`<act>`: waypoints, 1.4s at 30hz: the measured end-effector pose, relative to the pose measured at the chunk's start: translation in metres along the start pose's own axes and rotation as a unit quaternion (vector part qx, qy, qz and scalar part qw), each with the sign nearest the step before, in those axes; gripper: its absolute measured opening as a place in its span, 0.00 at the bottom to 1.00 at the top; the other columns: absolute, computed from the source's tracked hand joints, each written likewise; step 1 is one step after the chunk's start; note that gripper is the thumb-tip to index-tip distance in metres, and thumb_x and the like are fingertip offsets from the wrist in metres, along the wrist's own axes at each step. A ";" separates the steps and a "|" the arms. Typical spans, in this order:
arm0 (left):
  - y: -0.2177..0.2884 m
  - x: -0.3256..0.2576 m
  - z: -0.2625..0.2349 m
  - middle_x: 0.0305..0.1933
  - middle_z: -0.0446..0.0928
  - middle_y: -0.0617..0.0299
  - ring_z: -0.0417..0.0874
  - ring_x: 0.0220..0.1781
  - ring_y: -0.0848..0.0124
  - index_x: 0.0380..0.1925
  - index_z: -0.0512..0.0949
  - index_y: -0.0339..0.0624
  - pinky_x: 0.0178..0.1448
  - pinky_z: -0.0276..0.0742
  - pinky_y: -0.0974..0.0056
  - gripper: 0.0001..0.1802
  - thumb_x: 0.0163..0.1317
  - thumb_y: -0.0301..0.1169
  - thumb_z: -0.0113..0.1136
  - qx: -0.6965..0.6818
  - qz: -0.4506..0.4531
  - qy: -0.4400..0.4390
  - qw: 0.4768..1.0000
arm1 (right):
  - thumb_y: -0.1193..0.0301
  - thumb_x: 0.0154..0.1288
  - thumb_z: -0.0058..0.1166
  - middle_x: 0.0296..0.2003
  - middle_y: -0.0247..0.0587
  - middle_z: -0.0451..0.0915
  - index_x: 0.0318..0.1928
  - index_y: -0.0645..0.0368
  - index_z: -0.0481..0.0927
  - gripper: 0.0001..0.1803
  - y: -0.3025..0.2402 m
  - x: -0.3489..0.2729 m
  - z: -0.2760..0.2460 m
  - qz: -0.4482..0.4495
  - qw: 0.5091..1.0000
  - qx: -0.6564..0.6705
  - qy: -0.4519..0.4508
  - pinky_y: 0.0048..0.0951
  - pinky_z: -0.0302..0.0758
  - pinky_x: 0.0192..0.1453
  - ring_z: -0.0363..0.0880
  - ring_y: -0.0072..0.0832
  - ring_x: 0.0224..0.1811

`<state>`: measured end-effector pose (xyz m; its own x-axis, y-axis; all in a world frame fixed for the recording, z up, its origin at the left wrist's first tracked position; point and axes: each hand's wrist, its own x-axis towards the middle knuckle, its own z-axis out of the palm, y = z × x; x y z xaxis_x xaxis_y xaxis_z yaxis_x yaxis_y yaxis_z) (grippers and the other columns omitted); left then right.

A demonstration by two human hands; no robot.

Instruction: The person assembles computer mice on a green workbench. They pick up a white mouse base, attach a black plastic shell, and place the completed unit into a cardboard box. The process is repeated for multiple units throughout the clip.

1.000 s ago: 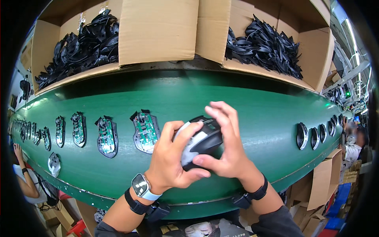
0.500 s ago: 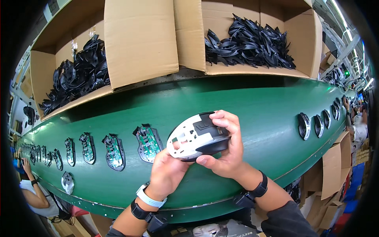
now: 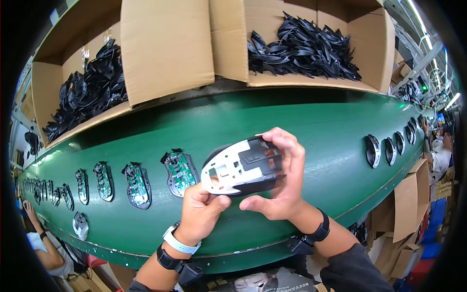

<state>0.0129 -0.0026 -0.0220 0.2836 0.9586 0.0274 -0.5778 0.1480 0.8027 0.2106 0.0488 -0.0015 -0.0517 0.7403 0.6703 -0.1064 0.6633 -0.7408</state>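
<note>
A computer mouse with a white and black shell is held above the green belt, tilted. My left hand is closed on its lower left end, thumb along the near edge. Around the right end curve the fingers of my right hand; its thumb stands just off the near side. Parts of both hands' fingers are hidden behind the mouse. Left of my hands, an open mouse base with a green circuit board lies on the belt, the closest of a row that includes another mouse base.
Cardboard boxes of black plastic parts, one at left and one at right, line the far side of the green belt. A loose white shell lies near left. Closed-up mice stand at right. Co-workers' arms show at both ends.
The mouse has turned slightly, so a dark far side now shows. My left thumb has come up to its near edge, while my right thumb has moved off its near side.
</note>
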 end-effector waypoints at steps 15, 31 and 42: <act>0.026 0.001 0.024 0.70 0.77 0.51 0.81 0.69 0.57 0.73 0.64 0.37 0.75 0.78 0.50 0.58 0.49 0.46 0.89 -0.041 -0.037 0.082 0.995 | 0.68 0.54 0.84 0.65 0.58 0.81 0.66 0.66 0.71 0.43 -0.032 0.007 -0.008 0.066 0.988 0.087 -0.111 0.47 0.71 0.78 0.74 0.51 0.75; 0.024 0.019 0.014 0.44 0.82 0.49 0.83 0.53 0.47 0.31 0.81 0.38 0.55 0.80 0.51 0.10 0.47 0.16 0.64 0.638 0.306 0.036 0.706 | 0.71 0.67 0.69 0.65 0.53 0.76 0.66 0.60 0.75 0.29 -0.007 0.012 -0.001 0.184 0.964 -0.169 -0.089 0.39 0.76 0.68 0.79 0.42 0.67; 0.035 0.022 -0.022 0.66 0.73 0.33 0.73 0.70 0.39 0.55 0.80 0.25 0.75 0.68 0.47 0.23 0.63 0.29 0.57 0.662 0.099 0.248 0.700 | 0.69 0.65 0.68 0.70 0.50 0.76 0.64 0.53 0.83 0.26 0.017 0.011 -0.039 0.082 0.867 -0.425 -0.249 0.47 0.74 0.75 0.74 0.55 0.72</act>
<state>-0.0182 0.0289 -0.0060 -0.1914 0.9439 0.2692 0.7409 -0.0409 0.6703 0.2470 0.0728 -0.0085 -0.4410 0.8333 0.3335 0.7016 0.5518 -0.4510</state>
